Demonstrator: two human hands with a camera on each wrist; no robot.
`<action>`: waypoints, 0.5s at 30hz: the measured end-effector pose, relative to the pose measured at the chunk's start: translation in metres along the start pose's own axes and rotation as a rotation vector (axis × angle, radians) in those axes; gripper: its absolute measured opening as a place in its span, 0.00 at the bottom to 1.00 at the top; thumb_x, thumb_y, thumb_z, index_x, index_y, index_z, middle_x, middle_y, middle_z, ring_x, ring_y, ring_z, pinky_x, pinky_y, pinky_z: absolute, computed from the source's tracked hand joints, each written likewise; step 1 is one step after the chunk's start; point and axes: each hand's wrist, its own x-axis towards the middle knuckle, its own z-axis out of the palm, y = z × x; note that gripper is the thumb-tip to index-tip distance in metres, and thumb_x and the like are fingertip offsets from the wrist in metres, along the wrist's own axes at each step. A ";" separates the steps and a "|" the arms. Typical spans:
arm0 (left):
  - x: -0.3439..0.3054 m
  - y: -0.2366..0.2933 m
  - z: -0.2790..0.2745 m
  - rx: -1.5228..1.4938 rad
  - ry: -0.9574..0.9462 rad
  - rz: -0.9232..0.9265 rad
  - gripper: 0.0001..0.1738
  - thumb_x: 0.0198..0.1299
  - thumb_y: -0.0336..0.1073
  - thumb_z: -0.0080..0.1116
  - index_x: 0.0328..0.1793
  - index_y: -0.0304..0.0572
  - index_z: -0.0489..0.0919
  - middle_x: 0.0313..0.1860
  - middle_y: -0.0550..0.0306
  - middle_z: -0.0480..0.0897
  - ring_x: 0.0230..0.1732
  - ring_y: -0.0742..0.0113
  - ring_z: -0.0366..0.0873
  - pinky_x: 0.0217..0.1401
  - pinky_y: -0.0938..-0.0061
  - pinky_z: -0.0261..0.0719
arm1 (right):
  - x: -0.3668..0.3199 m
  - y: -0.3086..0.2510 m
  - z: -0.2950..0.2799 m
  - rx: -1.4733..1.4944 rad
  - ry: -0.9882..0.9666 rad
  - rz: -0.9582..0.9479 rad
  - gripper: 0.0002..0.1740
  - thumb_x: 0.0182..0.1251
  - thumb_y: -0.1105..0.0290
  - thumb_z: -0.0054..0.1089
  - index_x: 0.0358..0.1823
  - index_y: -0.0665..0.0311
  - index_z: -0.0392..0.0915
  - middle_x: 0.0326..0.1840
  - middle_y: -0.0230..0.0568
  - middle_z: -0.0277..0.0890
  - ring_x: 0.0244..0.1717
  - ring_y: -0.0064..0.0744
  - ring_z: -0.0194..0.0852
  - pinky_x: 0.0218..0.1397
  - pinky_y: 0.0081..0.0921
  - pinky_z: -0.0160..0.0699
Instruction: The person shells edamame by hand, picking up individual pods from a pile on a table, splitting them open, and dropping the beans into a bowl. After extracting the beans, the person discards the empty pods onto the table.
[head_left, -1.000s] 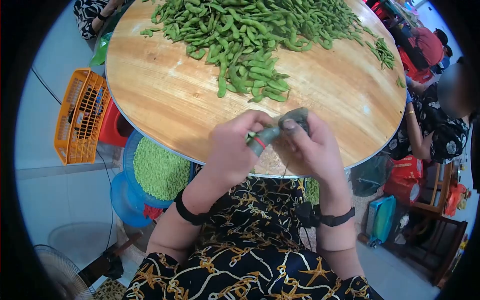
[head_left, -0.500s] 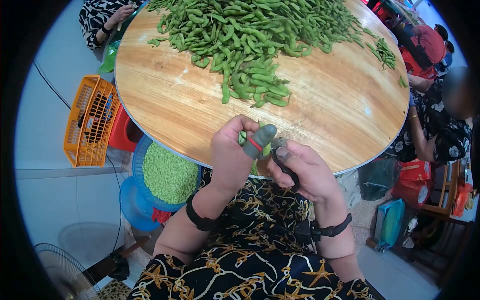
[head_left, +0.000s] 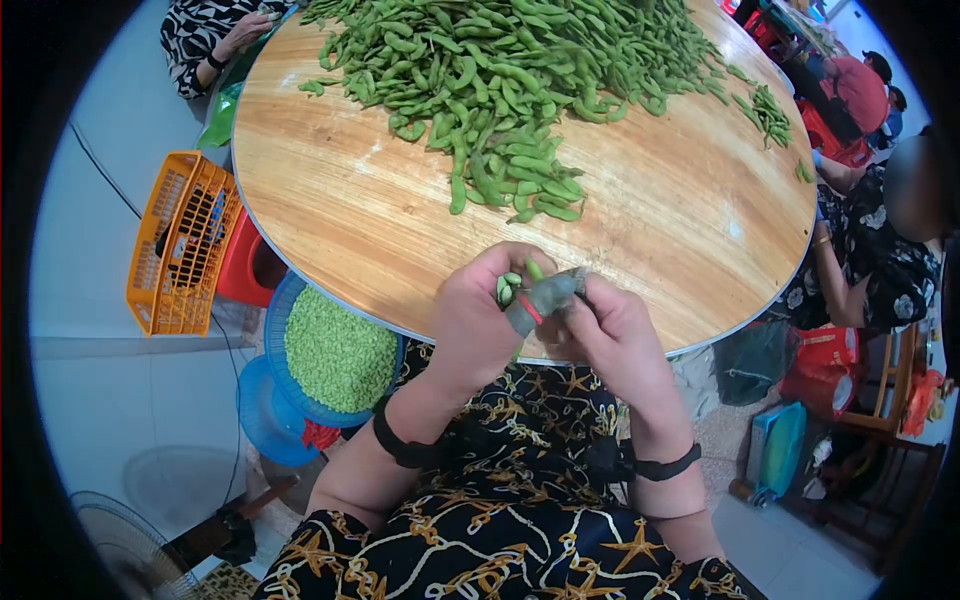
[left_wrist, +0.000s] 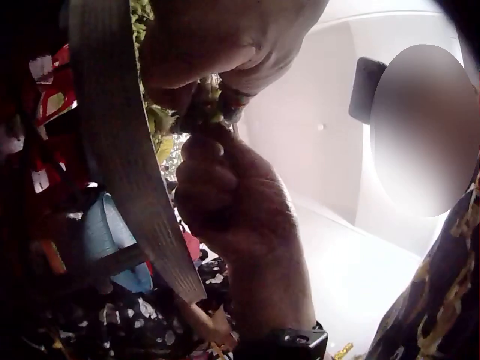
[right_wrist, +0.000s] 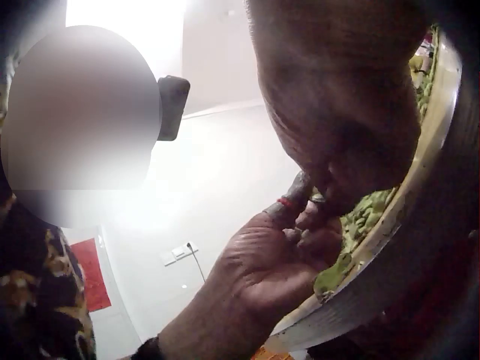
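Note:
My left hand (head_left: 472, 318) is over the table's near edge, with a green soybean pod (head_left: 534, 268) and a few shelled beans (head_left: 508, 287) held in its curled fingers. A grey-green thumb cover (head_left: 550, 297) with a red band wraps its thumb. My right hand (head_left: 625, 335) meets that thumb's tip, its fingers curled and pinching at the pod's end, which the hands mostly hide. In the left wrist view, the right hand (left_wrist: 240, 195) sits right below the left one. A big heap of soybean pods (head_left: 500, 80) lies on the round wooden table (head_left: 330, 230).
Left of the table, a blue basket (head_left: 275, 325) full of shelled beans stands beside a blue basin (head_left: 262, 420). An orange crate (head_left: 180, 245) and a red stool (head_left: 240, 262) are behind them. People sit around the table, one at right (head_left: 850, 240). A fan (head_left: 125, 545) stands lower left.
The hands parted slightly, showing a pod at the left thumb and a dark curved piece in the right hand, then came together again at the left thumb's tip.

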 end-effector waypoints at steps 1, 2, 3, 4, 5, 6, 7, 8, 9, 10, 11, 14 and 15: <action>0.000 0.004 0.001 0.241 0.064 0.016 0.11 0.55 0.25 0.58 0.45 0.36 0.74 0.37 0.63 0.75 0.37 0.77 0.72 0.39 0.84 0.70 | 0.003 0.001 0.001 -0.003 -0.004 -0.002 0.08 0.69 0.71 0.45 0.33 0.63 0.71 0.17 0.24 0.64 0.18 0.12 0.56 0.20 0.12 0.55; 0.001 0.003 0.001 0.239 0.068 0.020 0.11 0.55 0.25 0.58 0.45 0.36 0.74 0.37 0.63 0.75 0.37 0.77 0.72 0.39 0.84 0.70 | 0.006 0.001 0.001 -0.111 0.073 -0.087 0.07 0.68 0.71 0.46 0.32 0.64 0.72 0.18 0.25 0.66 0.18 0.12 0.58 0.20 0.13 0.57; 0.001 0.000 0.000 0.223 0.076 0.045 0.12 0.56 0.25 0.57 0.47 0.36 0.74 0.39 0.62 0.76 0.36 0.78 0.72 0.38 0.85 0.70 | 0.009 0.001 0.000 -0.219 0.149 -0.172 0.07 0.68 0.71 0.48 0.31 0.65 0.72 0.18 0.27 0.67 0.18 0.12 0.59 0.21 0.14 0.59; 0.002 -0.002 0.000 0.206 0.086 0.068 0.12 0.57 0.24 0.55 0.49 0.36 0.74 0.41 0.62 0.77 0.36 0.79 0.72 0.37 0.86 0.70 | 0.010 -0.002 0.000 -0.226 0.143 -0.173 0.07 0.68 0.71 0.48 0.31 0.65 0.72 0.18 0.27 0.67 0.18 0.12 0.59 0.21 0.14 0.59; 0.003 -0.004 -0.001 0.200 0.092 0.070 0.12 0.57 0.24 0.55 0.49 0.36 0.74 0.41 0.62 0.77 0.36 0.79 0.72 0.37 0.86 0.70 | 0.010 -0.007 -0.001 -0.029 0.104 0.001 0.07 0.67 0.72 0.49 0.31 0.66 0.71 0.17 0.29 0.66 0.18 0.14 0.59 0.21 0.17 0.61; 0.004 -0.004 -0.002 -0.039 0.088 -0.006 0.13 0.58 0.24 0.54 0.50 0.36 0.75 0.38 0.64 0.76 0.34 0.83 0.70 0.34 0.88 0.69 | 0.011 -0.010 -0.001 0.167 0.066 0.174 0.07 0.66 0.72 0.50 0.30 0.68 0.71 0.16 0.32 0.66 0.17 0.17 0.59 0.21 0.20 0.62; 0.005 -0.005 -0.004 -0.279 0.081 -0.079 0.13 0.59 0.24 0.53 0.51 0.36 0.76 0.36 0.67 0.76 0.32 0.86 0.69 0.31 0.89 0.68 | 0.012 -0.012 0.000 0.160 0.060 0.173 0.07 0.66 0.72 0.50 0.30 0.68 0.71 0.16 0.32 0.66 0.17 0.17 0.59 0.21 0.20 0.62; 0.005 -0.006 -0.004 -0.284 0.085 -0.073 0.13 0.59 0.24 0.53 0.51 0.36 0.76 0.36 0.67 0.76 0.32 0.86 0.69 0.31 0.89 0.68 | 0.013 -0.013 0.002 0.322 0.061 0.242 0.08 0.65 0.72 0.51 0.30 0.69 0.71 0.16 0.34 0.65 0.17 0.20 0.60 0.22 0.23 0.63; 0.004 -0.007 -0.005 -0.317 0.067 -0.069 0.13 0.60 0.25 0.52 0.52 0.37 0.74 0.41 0.64 0.77 0.32 0.86 0.69 0.30 0.90 0.65 | 0.013 -0.014 0.005 0.484 0.061 0.312 0.08 0.65 0.72 0.51 0.29 0.70 0.71 0.16 0.37 0.65 0.17 0.23 0.61 0.23 0.25 0.65; 0.004 -0.007 -0.006 -0.349 0.049 -0.065 0.13 0.61 0.26 0.50 0.53 0.38 0.73 0.46 0.61 0.77 0.31 0.85 0.68 0.28 0.91 0.63 | 0.013 -0.010 0.011 0.478 0.057 0.312 0.08 0.65 0.72 0.51 0.29 0.70 0.71 0.16 0.37 0.65 0.17 0.23 0.61 0.23 0.25 0.65; 0.005 -0.007 -0.005 -0.358 0.056 -0.056 0.13 0.61 0.26 0.50 0.53 0.38 0.73 0.46 0.61 0.77 0.31 0.85 0.68 0.28 0.91 0.63 | 0.013 -0.001 0.019 0.174 0.096 0.146 0.09 0.65 0.72 0.51 0.29 0.70 0.71 0.16 0.37 0.65 0.17 0.24 0.62 0.23 0.26 0.65; 0.007 -0.007 -0.003 -0.158 0.201 -0.089 0.12 0.61 0.28 0.51 0.52 0.39 0.74 0.45 0.63 0.77 0.29 0.86 0.66 0.27 0.91 0.61 | 0.014 -0.005 0.019 -0.211 0.115 0.000 0.08 0.65 0.72 0.51 0.31 0.70 0.72 0.19 0.40 0.70 0.20 0.25 0.66 0.26 0.24 0.68; 0.010 -0.009 -0.004 -0.113 0.174 -0.056 0.12 0.61 0.28 0.52 0.51 0.38 0.75 0.42 0.64 0.78 0.29 0.85 0.68 0.28 0.89 0.63 | 0.016 -0.005 0.016 -0.168 0.177 -0.004 0.08 0.65 0.72 0.51 0.32 0.70 0.73 0.21 0.42 0.72 0.22 0.25 0.67 0.28 0.23 0.68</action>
